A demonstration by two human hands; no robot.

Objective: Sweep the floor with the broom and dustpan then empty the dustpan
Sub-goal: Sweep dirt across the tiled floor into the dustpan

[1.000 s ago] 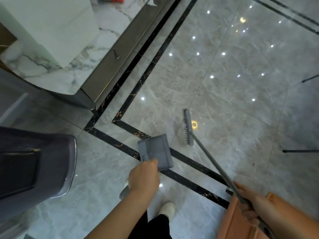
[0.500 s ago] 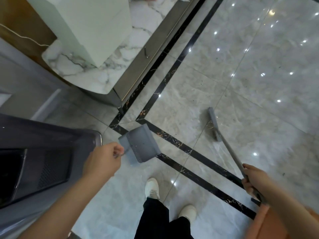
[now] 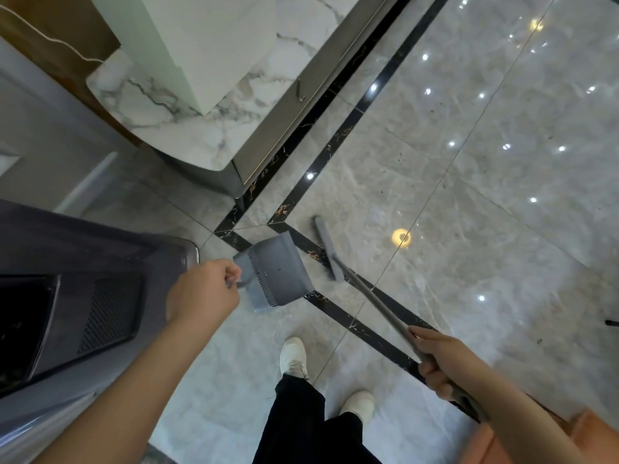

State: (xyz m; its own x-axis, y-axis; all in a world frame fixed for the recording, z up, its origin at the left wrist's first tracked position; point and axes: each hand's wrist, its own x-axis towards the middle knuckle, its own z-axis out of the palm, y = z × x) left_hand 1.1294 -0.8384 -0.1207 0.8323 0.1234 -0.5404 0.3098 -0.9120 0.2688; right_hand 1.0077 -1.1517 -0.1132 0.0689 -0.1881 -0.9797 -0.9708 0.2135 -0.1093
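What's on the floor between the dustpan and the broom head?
In the head view, only a black inlaid floor strip crosses the narrow gap between the dustpan and the broom head; no object lies there.

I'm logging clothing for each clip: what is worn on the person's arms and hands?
Nothing: the left hand and right hand are gloveless, with no rings or watch showing. Both forearms are bare up to the frame edge; no sleeves visible.

Glossy grey marble floor (image 3: 502, 229) beside a marble-topped cabinet (image 3: 207, 142).
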